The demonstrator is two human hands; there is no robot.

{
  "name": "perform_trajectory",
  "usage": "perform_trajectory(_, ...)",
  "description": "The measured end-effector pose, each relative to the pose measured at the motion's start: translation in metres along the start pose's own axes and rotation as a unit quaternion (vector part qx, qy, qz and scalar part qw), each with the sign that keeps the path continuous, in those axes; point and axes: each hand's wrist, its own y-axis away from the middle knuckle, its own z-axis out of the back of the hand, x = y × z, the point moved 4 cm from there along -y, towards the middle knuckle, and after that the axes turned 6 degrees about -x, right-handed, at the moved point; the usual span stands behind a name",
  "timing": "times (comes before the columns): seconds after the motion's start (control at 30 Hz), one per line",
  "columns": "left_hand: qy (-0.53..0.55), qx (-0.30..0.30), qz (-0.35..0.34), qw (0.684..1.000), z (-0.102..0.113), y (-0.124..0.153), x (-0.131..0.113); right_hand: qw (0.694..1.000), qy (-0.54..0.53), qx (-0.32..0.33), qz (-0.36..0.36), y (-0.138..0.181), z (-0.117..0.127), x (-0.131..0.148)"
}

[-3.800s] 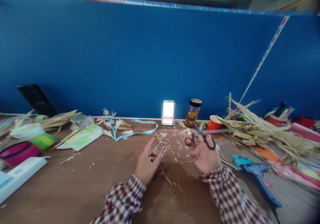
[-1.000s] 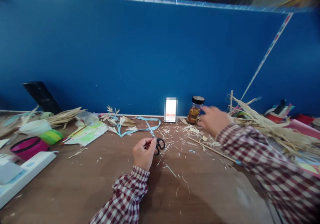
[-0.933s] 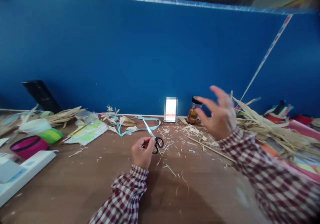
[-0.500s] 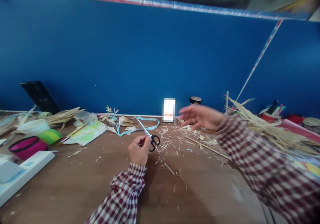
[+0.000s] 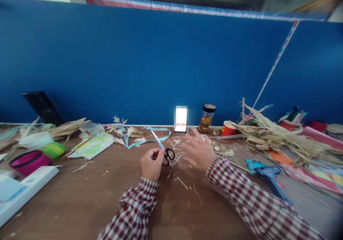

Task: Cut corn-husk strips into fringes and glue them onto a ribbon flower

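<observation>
Head view: scissors (image 5: 162, 146) with black loops and bright, slim blades, tips slanting away leftward, pinched near the pivot by the person's left hand (image 5: 151, 165) over the brown table (image 5: 107, 200). Right hand (image 5: 200, 151): fingers spread wide, beside pale trimmings (image 5: 177, 157). Beyond: lit phone (image 5: 181, 117), black-lidded jar (image 5: 205, 121).

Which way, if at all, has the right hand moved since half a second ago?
Yes: left and down in the view, judged against the jar; the right hand hid its body then and leaves it showing now.

Blue partition (image 5: 128, 61) w/ striped trim (image 5: 160, 7) stands bhd brn tbl (image 5: 80, 200).
</observation>
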Motion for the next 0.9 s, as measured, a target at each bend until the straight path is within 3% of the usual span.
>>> perform_trajectory(0.17, 0.017, 0.037, -0.002, 0.999, -0.004, 0.004, -0.001, 0.999, -0.049, 0.008, 0.014, -0.001, -0.003, 0.018)
perform_trajectory(0.27, 0.028, 0.061, -0.005, 0.998, -0.007, 0.006, -0.001, 0.99, -0.139, -0.005, 0.019, 0.0, -0.009, 0.03)
perform_trajectory(0.33, 0.04, 0.069, 0.001, 0.997, -0.008, 0.006, 0.0, 0.973, -0.228, -0.021, -0.022, 0.002, -0.013, 0.034)
perform_trajectory(0.4, 0.056, 0.067, 0.012, 0.996, -0.008, 0.005, 0.001, 0.927, -0.363, -0.015, -0.095, 0.004, -0.015, 0.034)
perform_trajectory(0.5, 0.069, 0.051, 0.036, 0.996, -0.007, 0.003, 0.003, 0.804, -0.56, 0.025, -0.199, 0.007, -0.013, 0.03)
perform_trajectory(0.53, 0.069, 0.046, 0.045, 0.995, -0.006, 0.002, 0.004, 0.776, -0.589, 0.028, -0.223, 0.007, -0.011, 0.028)
perform_trajectory(0.7, 0.083, 0.04, 0.075, 0.993, -0.006, 0.001, 0.007, 0.727, -0.626, 0.028, -0.281, 0.009, -0.01, 0.014)
perform_trajectory(0.77, 0.094, 0.059, 0.08, 0.991, -0.008, 0.003, 0.008, 0.738, -0.61, 0.014, -0.287, 0.01, -0.014, 0.014)
perform_trajectory(0.9, 0.108, 0.128, 0.083, 0.982, -0.016, 0.01, 0.009, 0.85, -0.462, -0.037, -0.25, 0.012, -0.019, 0.025)
